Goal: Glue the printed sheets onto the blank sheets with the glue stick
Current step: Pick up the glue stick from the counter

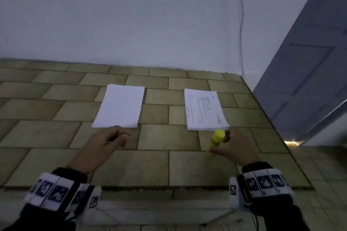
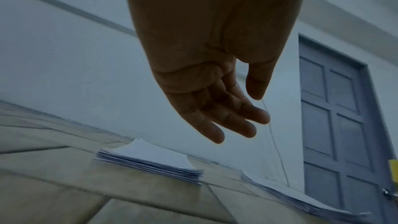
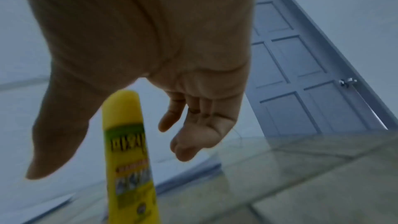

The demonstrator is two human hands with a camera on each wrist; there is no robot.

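Observation:
A stack of blank white sheets (image 1: 120, 107) (image 2: 150, 161) lies left of centre on the tiled surface (image 1: 150, 167). To its right lies a stack of printed sheets (image 1: 204, 109) (image 2: 301, 198). A yellow glue stick (image 1: 216, 141) (image 3: 129, 151) stands upright, capped, just in front of the printed stack. My right hand (image 1: 220, 144) (image 3: 112, 156) hovers around it, thumb on one side and loosely curled fingers on the other. The right wrist view shows gaps on both sides. My left hand (image 1: 122, 137) (image 2: 247, 113) hangs relaxed and empty above the blank stack's near edge.
A white wall rises behind the tiled surface, with a thin cable (image 1: 241, 24) running down it. A grey panelled door (image 1: 309, 71) stands at the right. The surface ends in a step edge (image 1: 169, 187) close to my wrists and drops off on the right.

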